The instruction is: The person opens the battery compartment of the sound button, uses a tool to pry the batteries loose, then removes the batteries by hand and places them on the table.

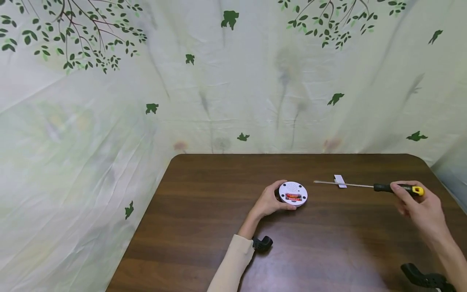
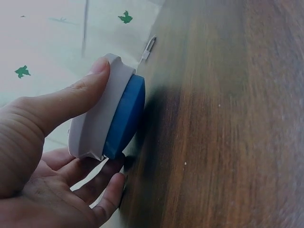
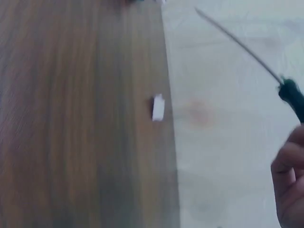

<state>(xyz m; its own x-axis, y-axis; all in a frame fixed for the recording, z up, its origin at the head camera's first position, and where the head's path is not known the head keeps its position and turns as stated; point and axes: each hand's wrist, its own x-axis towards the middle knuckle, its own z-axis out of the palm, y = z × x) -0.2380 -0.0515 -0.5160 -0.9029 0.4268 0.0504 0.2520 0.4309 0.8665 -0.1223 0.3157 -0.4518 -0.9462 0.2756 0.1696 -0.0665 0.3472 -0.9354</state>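
My left hand (image 1: 268, 202) grips a round white device (image 1: 290, 187) by its rim, between thumb and fingers. Its upturned face has small perforations, dark feet and an uncovered compartment with red batteries (image 1: 293, 197). In the left wrist view the underside of the device is a blue dome (image 2: 127, 116), tilted close to the tabletop. At the right, my right hand (image 1: 425, 209) holds a screwdriver (image 1: 381, 187) by its black and yellow handle. The long shaft points left toward the device, its tip apart from it. Beneath the shaft lies a small white plastic piece (image 3: 158, 108).
A brown wooden table (image 1: 189, 227) spreads below both hands. Behind it and along the left side hangs a pale cloth (image 1: 255, 81) printed with leaves and branches. A black wrist mount (image 1: 263, 244) is strapped to the left forearm, another (image 1: 425, 278) to the right.
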